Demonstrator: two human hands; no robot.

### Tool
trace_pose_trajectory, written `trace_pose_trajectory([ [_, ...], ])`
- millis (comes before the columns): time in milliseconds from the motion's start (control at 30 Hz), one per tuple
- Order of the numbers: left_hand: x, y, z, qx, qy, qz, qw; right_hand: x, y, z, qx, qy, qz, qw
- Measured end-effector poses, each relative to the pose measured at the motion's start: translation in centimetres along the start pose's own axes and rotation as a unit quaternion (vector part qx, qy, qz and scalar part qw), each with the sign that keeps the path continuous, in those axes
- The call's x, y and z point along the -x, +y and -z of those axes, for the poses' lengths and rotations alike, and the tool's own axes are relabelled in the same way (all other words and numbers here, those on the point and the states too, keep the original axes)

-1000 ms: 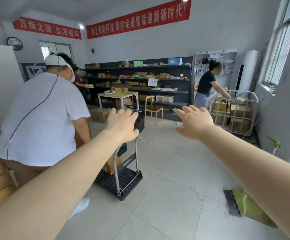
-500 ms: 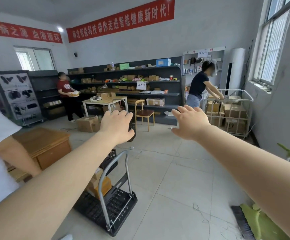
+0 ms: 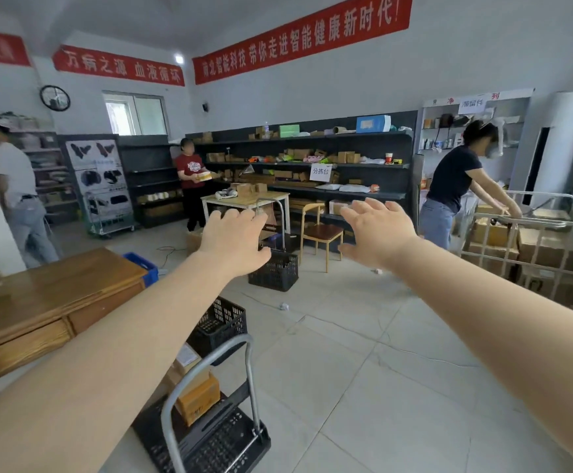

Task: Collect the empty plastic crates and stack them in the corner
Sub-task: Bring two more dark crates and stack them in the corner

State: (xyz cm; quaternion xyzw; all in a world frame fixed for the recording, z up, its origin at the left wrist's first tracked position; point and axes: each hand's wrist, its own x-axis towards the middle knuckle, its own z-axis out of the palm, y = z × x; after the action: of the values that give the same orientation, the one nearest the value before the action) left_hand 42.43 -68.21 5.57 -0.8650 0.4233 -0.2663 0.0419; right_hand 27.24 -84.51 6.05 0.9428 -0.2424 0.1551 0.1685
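Both my arms reach straight forward at chest height. My left hand [image 3: 233, 240] and my right hand [image 3: 375, 233] are open, fingers spread, and hold nothing. A black plastic crate [image 3: 274, 273] stands on the floor just beyond and below my left hand. A second black crate [image 3: 223, 324] sits nearer, beside the handcart, partly hidden by my left forearm. A blue crate [image 3: 143, 266] peeks out behind the wooden desk. I cannot tell what lies inside the crates.
A black handcart [image 3: 209, 435] with yellow boxes stands at my lower left. A wooden desk [image 3: 46, 302] fills the left. A chair [image 3: 322, 233] and small table [image 3: 244, 201] stand ahead, a wire cage of cartons [image 3: 531, 247] at right. Three people work near the shelves.
The view has swung left and forward; the person in white has moved off to the far left. The black crates on the floor have come into sight. Both hands stay open and outstretched.
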Motion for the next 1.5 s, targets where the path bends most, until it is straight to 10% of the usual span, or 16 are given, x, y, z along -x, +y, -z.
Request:
trace_pose_trajectory([
  [1500,-71.7,1.5,-39.8,-0.067,-0.085,0.163,0.981,-76.1,21.1,-41.7,-0.076,0.016,0.177,0.981],
])
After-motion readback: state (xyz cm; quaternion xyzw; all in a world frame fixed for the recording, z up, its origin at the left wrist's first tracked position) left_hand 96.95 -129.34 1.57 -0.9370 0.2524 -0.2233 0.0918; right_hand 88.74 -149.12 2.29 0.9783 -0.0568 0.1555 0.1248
